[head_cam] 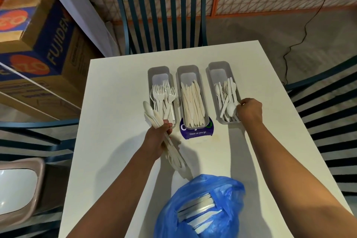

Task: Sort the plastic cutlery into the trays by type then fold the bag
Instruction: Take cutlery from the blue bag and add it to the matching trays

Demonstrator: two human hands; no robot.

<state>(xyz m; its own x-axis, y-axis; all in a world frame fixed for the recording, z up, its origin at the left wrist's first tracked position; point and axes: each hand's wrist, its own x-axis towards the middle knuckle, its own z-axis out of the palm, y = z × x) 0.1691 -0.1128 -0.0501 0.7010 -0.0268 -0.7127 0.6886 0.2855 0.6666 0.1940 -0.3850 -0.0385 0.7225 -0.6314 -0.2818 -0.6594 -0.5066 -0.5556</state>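
Cutlery (154, 116) gripped in left hand (158, 139).

We identify the location as a canteen or food-court seating area. Evidence: a white table (119, 114) bearing a "Clean as you go" sticker (197, 131), slatted dark-blue chairs (162, 19) around it, and stacked cardboard cartons (38, 48) alongside.

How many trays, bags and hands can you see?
Trays: 3 – fork tray, knife tray, spoon tray
Blue bag: 1
Hands: 2 – left hand, right hand
Total: 6
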